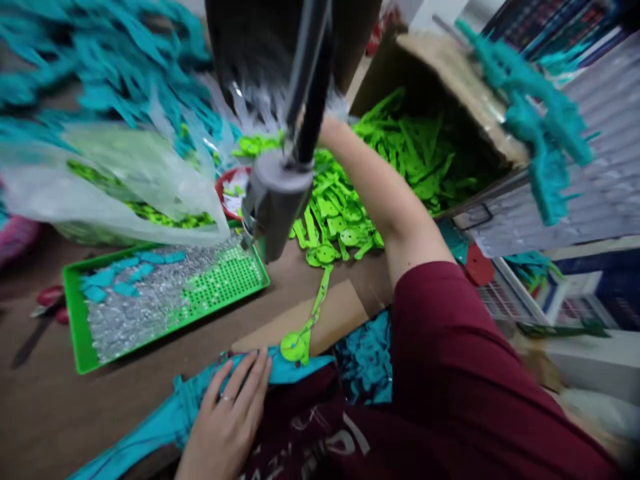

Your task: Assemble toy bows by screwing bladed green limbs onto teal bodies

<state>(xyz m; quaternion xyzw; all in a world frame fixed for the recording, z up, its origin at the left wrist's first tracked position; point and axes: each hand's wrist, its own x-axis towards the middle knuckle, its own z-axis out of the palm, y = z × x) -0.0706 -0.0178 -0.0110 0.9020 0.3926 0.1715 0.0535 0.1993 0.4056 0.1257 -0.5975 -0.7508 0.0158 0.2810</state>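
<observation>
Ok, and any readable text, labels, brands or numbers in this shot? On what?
Nothing readable.
Maroon shirt: white print on the front, too blurred to read.
Teal piece under the left hand, green tray: no lettering I can make out.

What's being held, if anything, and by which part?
The left grip lies across the blue piece, beside the round green part; whether it holds or just presses cannot be told. The right grip is hidden.

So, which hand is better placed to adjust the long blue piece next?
Probably the left hand: it lies on the blue piece, while the right arm reaches over the green pile, hand hidden.
</observation>
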